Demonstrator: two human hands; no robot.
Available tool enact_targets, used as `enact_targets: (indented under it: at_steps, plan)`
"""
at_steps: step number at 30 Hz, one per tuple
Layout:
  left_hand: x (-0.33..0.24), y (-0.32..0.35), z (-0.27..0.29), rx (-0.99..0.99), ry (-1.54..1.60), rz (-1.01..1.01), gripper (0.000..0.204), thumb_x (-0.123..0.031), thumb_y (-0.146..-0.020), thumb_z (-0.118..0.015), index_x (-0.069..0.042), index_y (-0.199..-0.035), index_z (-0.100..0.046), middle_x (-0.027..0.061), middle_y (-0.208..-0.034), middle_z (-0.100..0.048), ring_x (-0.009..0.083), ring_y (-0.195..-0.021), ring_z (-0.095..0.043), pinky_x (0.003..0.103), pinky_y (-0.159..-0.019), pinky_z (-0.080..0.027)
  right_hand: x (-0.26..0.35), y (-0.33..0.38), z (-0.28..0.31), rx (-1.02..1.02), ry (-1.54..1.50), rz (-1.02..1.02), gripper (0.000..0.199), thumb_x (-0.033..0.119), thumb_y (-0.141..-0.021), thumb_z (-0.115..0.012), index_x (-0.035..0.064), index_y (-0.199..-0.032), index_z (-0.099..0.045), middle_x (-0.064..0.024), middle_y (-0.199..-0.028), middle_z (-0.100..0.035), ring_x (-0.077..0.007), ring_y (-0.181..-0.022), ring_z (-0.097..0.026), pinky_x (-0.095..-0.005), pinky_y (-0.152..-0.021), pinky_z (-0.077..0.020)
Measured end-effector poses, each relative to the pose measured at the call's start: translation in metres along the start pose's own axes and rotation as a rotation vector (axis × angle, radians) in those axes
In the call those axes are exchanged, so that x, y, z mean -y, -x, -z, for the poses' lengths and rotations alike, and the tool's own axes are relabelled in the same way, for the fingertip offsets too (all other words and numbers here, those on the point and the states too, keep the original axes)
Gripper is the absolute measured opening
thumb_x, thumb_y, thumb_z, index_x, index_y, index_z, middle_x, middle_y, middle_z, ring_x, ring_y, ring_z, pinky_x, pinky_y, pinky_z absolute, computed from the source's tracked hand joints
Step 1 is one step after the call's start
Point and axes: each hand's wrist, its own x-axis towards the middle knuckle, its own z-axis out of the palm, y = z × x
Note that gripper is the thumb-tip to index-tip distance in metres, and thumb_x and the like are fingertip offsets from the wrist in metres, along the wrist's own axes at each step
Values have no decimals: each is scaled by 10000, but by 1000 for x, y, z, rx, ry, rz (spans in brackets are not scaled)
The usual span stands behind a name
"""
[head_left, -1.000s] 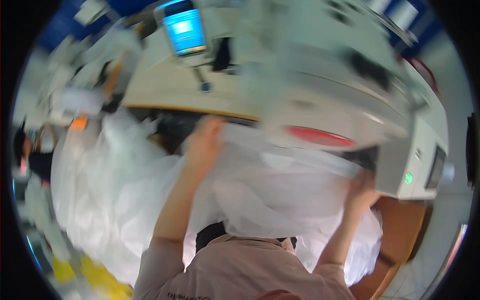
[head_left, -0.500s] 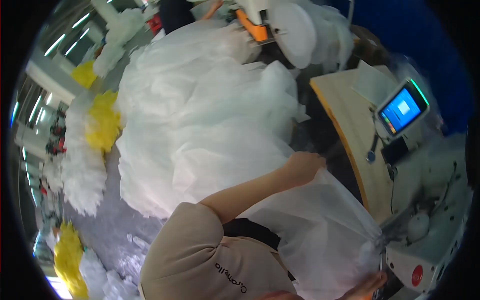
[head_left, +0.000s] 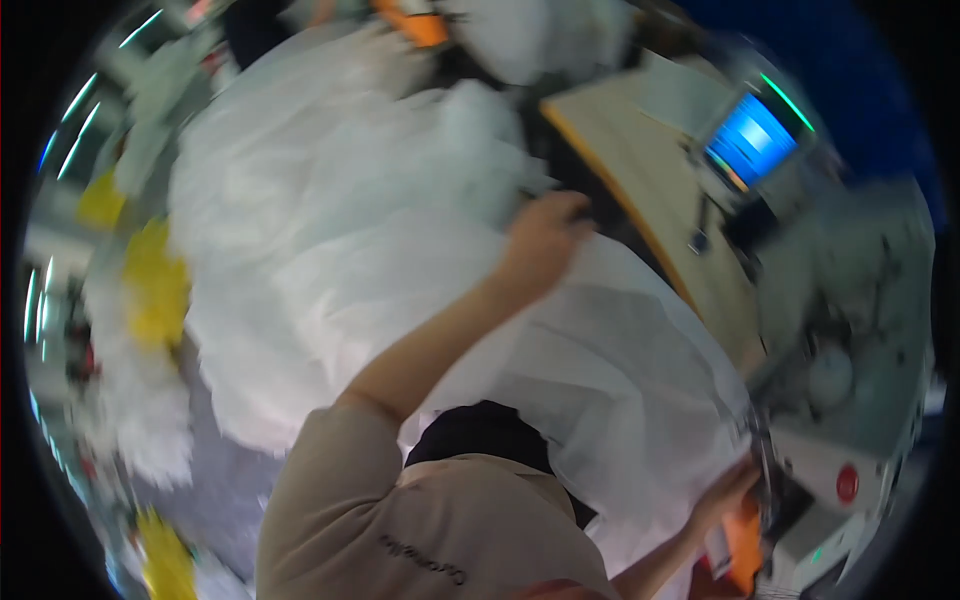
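A large sheer white fabric [head_left: 620,390] stretches from my left hand across to the sewing machine [head_left: 840,380] on the right. My left hand [head_left: 545,240] is raised over the middle of it, fingers curled round its upper edge; motion blurs the fingertips. Down beside the machine's near end, my right hand [head_left: 728,490] rests along the fabric's edge with fingers stretched toward the stitching area. Whether those fingers pinch any cloth is hard to see. Where the fabric meets the machine, it gathers into narrow folds.
A huge white fabric heap [head_left: 330,180] fills the space left of the wooden table [head_left: 640,150]. A lit screen [head_left: 752,140] stands on the machine's far side. Yellow fabric bundles [head_left: 155,285] lie at the far left. Orange material [head_left: 742,545] shows below my right hand.
My left hand has moved up and leftward, spreading the fabric wider. My right hand appears higher beside the machine. The whole view has shifted, and surroundings sit further left.
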Motion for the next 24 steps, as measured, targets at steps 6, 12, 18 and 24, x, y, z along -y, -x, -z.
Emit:
enact_targets:
  at_steps: [6, 12, 18, 24]
  plan:
    - [-35, -18, -2, 386, 432, 103, 111, 26, -757, -559, -31, -846, -595, 115, -785, -575, 234, -676, -566, 311, -612, -453, 48, -12, 15, 1, -808, -167, 279, 12, -892, -511, 14, -1166, -458, -38, -1080, -504, -129, -981, -464, -244, -876, -361]
    - [-69, -30, -5, 171, 437, -71, 189, 57, -764, -455, -12, -895, -572, 62, -852, -561, 124, -781, -522, 215, -701, -401, 54, -6, 62, 18, -218, -238, 167, 42, -851, -582, 24, -1015, -554, -4, -995, -529, -106, -951, -466, -223, -837, -368]
    - [-101, -52, 0, 766, 677, 289, 222, 72, -702, -455, 14, -864, -596, 44, -862, -578, 126, -800, -541, 184, -710, -395, 45, 16, 91, -134, -1055, -674, 133, 127, -829, -624, 13, -892, -596, -30, -919, -587, -109, -908, -496, -260, -756, -401]
    - [-150, -44, -27, 1012, 598, -71, 281, 119, -691, -439, -2, -892, -593, 64, -821, -592, 121, -770, -554, 197, -647, -412, 34, 18, 114, -402, -414, -753, 158, 170, -833, -623, 12, -838, -606, -47, -809, -587, -158, -833, -536, -294, -720, -415]
